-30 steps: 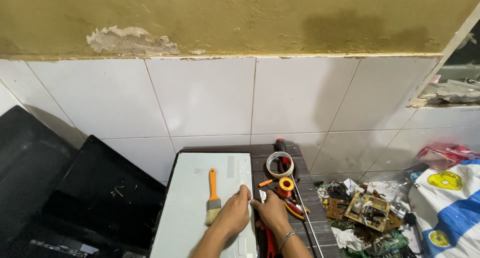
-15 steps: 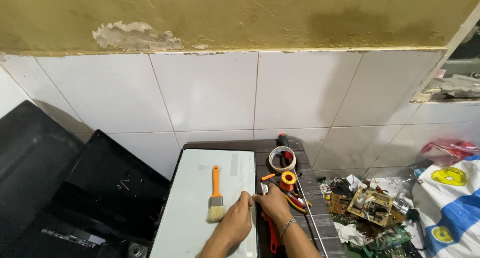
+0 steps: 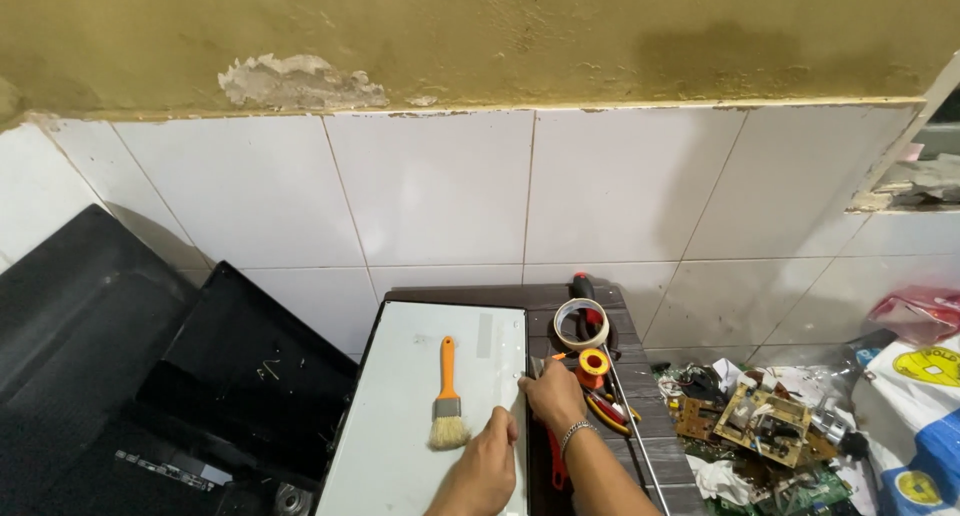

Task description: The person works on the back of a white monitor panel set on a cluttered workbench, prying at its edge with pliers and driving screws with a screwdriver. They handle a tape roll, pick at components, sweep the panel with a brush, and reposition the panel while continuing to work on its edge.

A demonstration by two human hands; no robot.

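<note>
Right hand point(image 3: 553, 396): palm down at the right edge of the white panel point(image 3: 400, 426), fingers curled over the edge; whether the grip pinches anything cannot be told. Bracelet on the wrist, forearm running down out of view. Left hand point(image 3: 487, 466): knuckles up, fingers folded loosely, resting on the panel just beside the right hand; grip state unclear. Brush point(image 3: 447, 396) with orange handle lies on the panel, left of both hands. Tape roll point(image 3: 580, 323) and orange spool point(image 3: 593, 364) sit on the dark tabletop point(image 3: 650, 426), right of the panel.
</note>
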